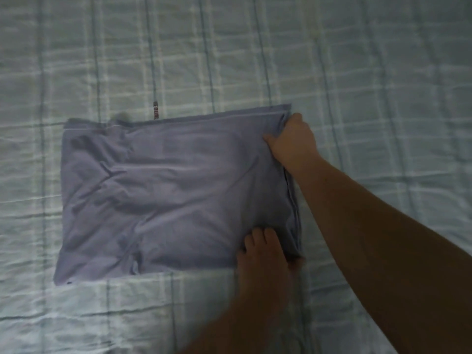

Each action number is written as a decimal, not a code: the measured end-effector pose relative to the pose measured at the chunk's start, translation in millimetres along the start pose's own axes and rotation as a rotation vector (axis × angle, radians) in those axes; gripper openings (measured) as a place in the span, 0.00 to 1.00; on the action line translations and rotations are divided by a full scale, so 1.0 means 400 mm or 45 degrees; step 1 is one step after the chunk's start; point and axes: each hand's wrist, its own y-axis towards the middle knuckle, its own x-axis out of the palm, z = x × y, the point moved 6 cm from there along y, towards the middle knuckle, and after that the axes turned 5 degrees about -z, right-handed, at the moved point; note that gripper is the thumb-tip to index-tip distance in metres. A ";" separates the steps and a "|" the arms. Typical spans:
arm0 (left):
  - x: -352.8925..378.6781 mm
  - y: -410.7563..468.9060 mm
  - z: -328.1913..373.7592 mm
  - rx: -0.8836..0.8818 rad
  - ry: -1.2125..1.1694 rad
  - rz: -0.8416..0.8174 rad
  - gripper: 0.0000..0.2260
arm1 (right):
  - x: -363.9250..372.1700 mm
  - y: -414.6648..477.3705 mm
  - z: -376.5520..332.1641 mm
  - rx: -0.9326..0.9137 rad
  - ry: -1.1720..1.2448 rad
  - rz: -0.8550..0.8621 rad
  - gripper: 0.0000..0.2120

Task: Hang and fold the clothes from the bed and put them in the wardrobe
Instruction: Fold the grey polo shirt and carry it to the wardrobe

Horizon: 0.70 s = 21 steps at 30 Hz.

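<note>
Currently, a folded blue-grey garment (166, 187) lies flat as a rough rectangle on the pale green checked bed sheet (383, 72), left of centre, with its long sides running left to right. Both hands work its right-hand edge.

Right hand (293, 141) — positioned at the far right corner of the garment. Its fingers are curled down over the corner and the cloth bunches into them; the thumb (268, 137) lies on the top layer, pointing left. The corner is held in a closed grip.

Left hand (265, 251) — positioned at the near right corner. Two fingertips (255, 237) rest on the upper surface of the fabric, just inside the edge. The thumb side is blurred where it meets the corner, so whether this hand pinches the cloth or only presses on it cannot be told.

Between the two hands the stacked right-hand edge of the garment runs straight. A narrow lettered tag (155, 111) sticks out past the far edge onto the sheet.
</note>
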 end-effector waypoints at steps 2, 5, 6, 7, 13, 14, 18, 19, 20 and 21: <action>0.004 -0.006 0.019 0.035 0.032 -0.009 0.33 | 0.004 0.004 0.001 -0.035 0.036 0.019 0.24; 0.016 -0.007 0.034 0.121 0.001 0.081 0.30 | 0.000 0.009 0.006 -0.067 0.069 0.003 0.20; 0.018 -0.006 0.036 0.148 -0.026 0.110 0.28 | -0.004 0.013 0.011 -0.059 0.093 -0.003 0.19; 0.020 -0.007 0.040 0.185 -0.040 0.133 0.25 | -0.009 0.017 0.015 -0.048 0.113 -0.010 0.18; 0.016 -0.010 0.032 0.298 -0.060 0.038 0.19 | -0.025 0.021 0.007 -0.130 0.148 -0.023 0.11; 0.008 -0.008 0.026 0.292 -0.089 0.010 0.19 | -0.023 0.017 0.003 -0.158 0.150 -0.039 0.09; -0.033 -0.018 -0.027 0.194 -0.396 -0.037 0.19 | -0.016 -0.003 -0.015 -0.186 0.232 -0.045 0.11; -0.044 -0.030 -0.042 0.202 -0.481 0.014 0.20 | -0.021 -0.010 -0.023 -0.181 0.289 -0.007 0.11; -0.057 -0.043 -0.062 0.206 -0.566 0.068 0.19 | -0.026 -0.018 -0.034 -0.179 0.357 0.033 0.10; -0.071 -0.058 -0.085 0.213 -0.650 0.120 0.17 | -0.029 -0.027 -0.047 -0.184 0.423 0.071 0.09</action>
